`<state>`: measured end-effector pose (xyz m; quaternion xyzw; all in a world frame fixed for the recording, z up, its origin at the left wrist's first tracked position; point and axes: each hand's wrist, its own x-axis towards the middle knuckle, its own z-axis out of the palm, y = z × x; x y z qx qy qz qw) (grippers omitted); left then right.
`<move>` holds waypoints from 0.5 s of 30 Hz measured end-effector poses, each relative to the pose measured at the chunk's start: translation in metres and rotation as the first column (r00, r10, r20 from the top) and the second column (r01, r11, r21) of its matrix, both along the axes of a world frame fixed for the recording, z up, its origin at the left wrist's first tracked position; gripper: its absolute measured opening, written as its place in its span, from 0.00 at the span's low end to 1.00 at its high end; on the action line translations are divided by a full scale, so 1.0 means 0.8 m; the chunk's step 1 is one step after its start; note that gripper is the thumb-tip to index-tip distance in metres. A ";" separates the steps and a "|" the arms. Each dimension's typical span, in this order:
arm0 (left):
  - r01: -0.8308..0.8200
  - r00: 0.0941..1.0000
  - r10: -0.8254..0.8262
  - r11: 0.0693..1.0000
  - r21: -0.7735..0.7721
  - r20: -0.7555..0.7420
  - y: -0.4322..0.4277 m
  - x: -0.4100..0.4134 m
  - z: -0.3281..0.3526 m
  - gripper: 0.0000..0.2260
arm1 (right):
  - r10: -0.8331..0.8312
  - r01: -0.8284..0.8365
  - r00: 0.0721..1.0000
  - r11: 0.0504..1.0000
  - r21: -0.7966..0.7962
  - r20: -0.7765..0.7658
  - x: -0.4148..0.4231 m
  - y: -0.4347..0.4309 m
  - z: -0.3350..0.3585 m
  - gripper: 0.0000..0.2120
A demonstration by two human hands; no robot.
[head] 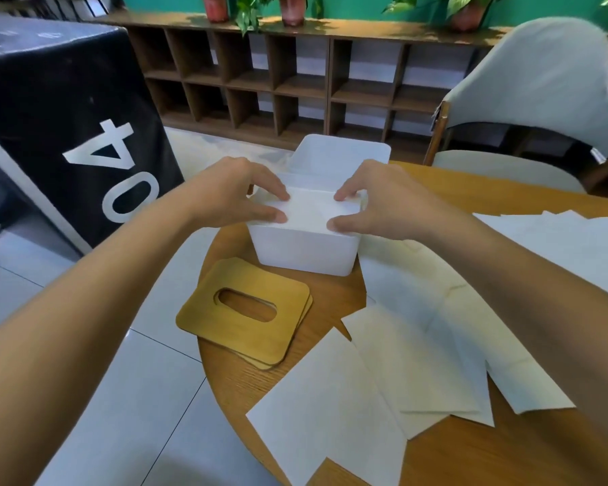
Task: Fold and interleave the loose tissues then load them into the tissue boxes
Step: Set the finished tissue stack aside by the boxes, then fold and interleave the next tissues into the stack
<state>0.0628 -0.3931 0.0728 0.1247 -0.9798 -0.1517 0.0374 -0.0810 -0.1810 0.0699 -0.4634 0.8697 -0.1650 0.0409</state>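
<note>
At the left edge of the round wooden table, we are watching both hands working over an open white tissue box. A stack of folded tissues is sitting in the mouth of this box, its top level with the rim.

The left hand is reaching in from the left. Its grip is narrow, with thumb and forefinger curling onto the left end of the stack. The right hand is mirroring it on the right end, its thumb on the near edge and its fingers on the far edge. Both grips are holding the stack. We cannot tell how deep the stack is reaching into the box.

A second tissue box, also white and open, is standing just behind the first one, touching or nearly touching it.

Two wooden lids are lying stacked in front of the near box, to the left. The upper one is showing an oval slot, and both are overhanging the table's edge.

Loose tissues are lying flat and overlapping across the near and right part of the table, some creased.

Beyond the table we are noting a white chair, a brown cubby shelf along a green wall, potted plants on top of it, and a black cloth with white numerals at left.
</note>
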 end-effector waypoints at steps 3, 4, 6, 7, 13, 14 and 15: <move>-0.051 0.995 0.051 0.999 -0.002 0.092 0.003 -0.001 0.001 0.20 | 0.042 -0.045 0.998 0.996 0.078 0.045 0.000 0.004 0.002 0.26; -0.063 0.992 0.063 0.998 -0.002 0.108 0.007 -0.002 0.001 0.20 | 0.049 -0.054 0.998 0.994 0.092 0.049 0.001 0.004 0.002 0.26; -0.079 0.989 0.080 0.997 -0.014 0.121 0.016 -0.003 0.003 0.19 | 0.062 -0.069 0.996 0.990 0.124 0.061 0.003 0.003 0.004 0.26; -0.084 0.989 0.087 0.996 -0.029 0.122 0.020 -0.004 0.005 0.19 | 0.061 -0.070 0.996 0.989 0.130 0.072 0.005 0.002 0.006 0.26; -0.102 0.992 0.116 0.973 -0.206 0.054 0.053 0.001 0.021 0.16 | -0.015 0.040 0.990 0.984 -0.172 0.140 0.015 0.034 -0.003 0.20; -0.081 0.996 0.084 0.973 -0.218 0.005 0.063 0.001 0.024 0.16 | -0.031 0.062 0.989 0.973 -0.221 0.143 0.016 0.046 -0.003 0.18; -0.050 0.998 0.040 0.974 -0.219 -0.050 0.074 0.001 0.026 0.14 | -0.051 0.088 0.988 0.964 -0.251 0.149 0.016 0.059 -0.003 0.17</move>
